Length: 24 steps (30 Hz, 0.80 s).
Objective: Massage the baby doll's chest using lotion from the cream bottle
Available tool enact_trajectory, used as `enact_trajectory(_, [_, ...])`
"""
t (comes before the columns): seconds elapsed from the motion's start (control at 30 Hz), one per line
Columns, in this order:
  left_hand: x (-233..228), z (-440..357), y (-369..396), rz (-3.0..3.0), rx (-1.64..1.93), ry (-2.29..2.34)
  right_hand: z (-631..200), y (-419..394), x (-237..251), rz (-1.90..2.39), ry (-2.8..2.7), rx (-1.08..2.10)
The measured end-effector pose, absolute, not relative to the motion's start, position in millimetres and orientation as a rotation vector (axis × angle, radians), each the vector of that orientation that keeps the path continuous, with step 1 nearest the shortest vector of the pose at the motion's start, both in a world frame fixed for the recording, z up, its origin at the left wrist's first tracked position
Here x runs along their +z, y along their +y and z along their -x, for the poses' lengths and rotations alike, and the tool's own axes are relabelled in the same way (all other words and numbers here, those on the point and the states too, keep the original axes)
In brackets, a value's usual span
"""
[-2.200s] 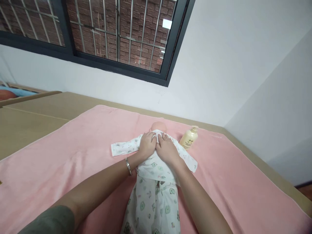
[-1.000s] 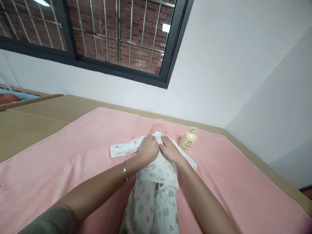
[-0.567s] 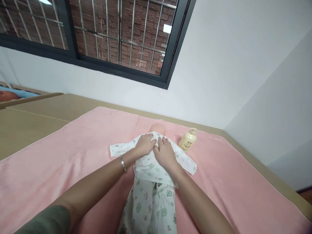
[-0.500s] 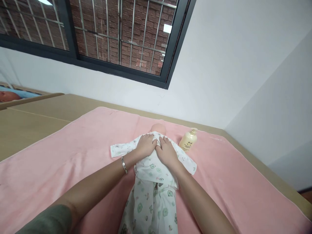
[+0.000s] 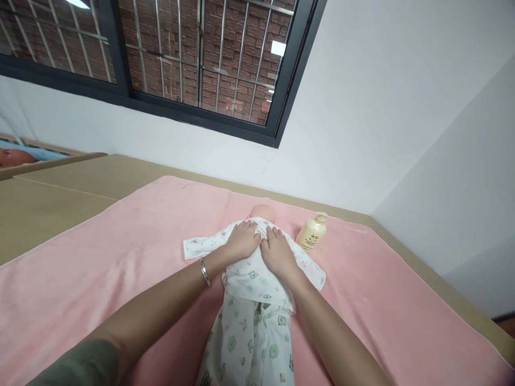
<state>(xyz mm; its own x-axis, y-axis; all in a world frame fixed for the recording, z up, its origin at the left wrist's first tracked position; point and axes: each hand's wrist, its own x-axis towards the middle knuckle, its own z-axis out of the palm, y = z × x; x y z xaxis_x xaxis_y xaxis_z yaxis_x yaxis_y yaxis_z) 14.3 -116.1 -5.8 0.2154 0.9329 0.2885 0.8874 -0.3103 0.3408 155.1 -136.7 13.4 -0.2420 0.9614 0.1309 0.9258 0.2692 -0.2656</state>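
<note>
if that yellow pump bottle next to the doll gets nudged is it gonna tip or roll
The pump bottle seems tilted on the soft pink blanket, so it would likely tip easily. Its rounded body could then roll a little, though the pump head and plush fabric would probably stop it. It looks like plastic, so hardly fragile.

1. Your left forearm is bare below a grey-green sleeve [image 5: 86, 364] that shows at the lower left edge.
2. You wear a thin silver bangle [image 5: 205, 271] on the left wrist.
3. Your right forearm is bare, with no sleeve in view.
4. Neither hand shows a ring or glove.
</note>
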Motion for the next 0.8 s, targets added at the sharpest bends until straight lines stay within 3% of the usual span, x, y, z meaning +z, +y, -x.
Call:
enact_trajectory(0.4, [-9.1, -37.3, -144.3, -2.458, 0.776, 1.93, -176.5, -105.8, 9.3, 1.668, -2.206, 0.271])
enact_trajectory(0.8, [-13.0, -14.8, -109.4, -2.228, 0.842, 1.834, -156.4, -145.0, 23.5, 1.647, -2.305, 0.294])
